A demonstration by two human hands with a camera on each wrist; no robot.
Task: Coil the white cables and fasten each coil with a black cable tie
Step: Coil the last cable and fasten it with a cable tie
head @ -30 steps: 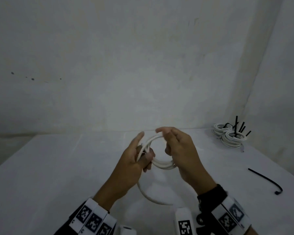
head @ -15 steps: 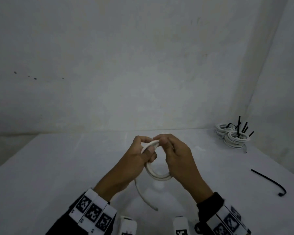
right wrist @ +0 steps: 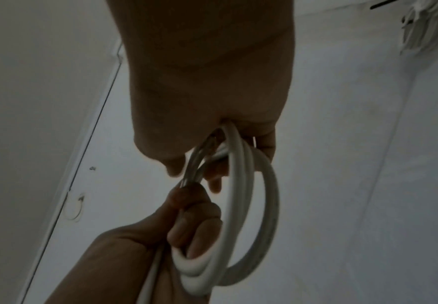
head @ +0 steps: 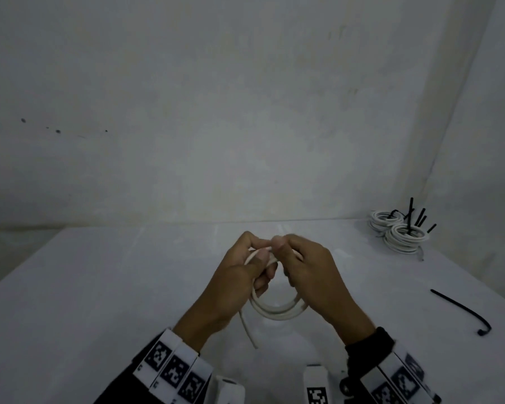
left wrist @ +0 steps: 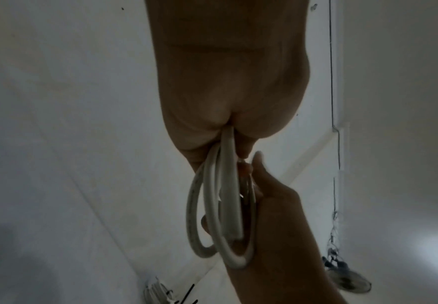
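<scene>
A white cable coil [head: 277, 312] of several loops hangs in the air over the white table [head: 99, 287], held by both hands. My left hand [head: 245, 272] grips the coil's left side, thumb pressed on the loops near the top. My right hand [head: 306, 266] curls round the right side, its fingertips meeting the left hand's at the top. A short loose cable end [head: 247, 330] dangles below the left hand. The left wrist view shows the loops [left wrist: 222, 216] edge-on, leaving my palm. The right wrist view shows the coil [right wrist: 241, 216] running between both hands. A loose black cable tie [head: 461, 312] lies on the table at the right.
Two finished white coils [head: 397, 231] with black ties sticking up sit at the table's back right corner by the wall. A plain wall [head: 216, 112] rises behind the table's far edge.
The dangling tail has grown much shorter as cable was wound onto the coil. Both hands closed in and now meet at the coil's top.
</scene>
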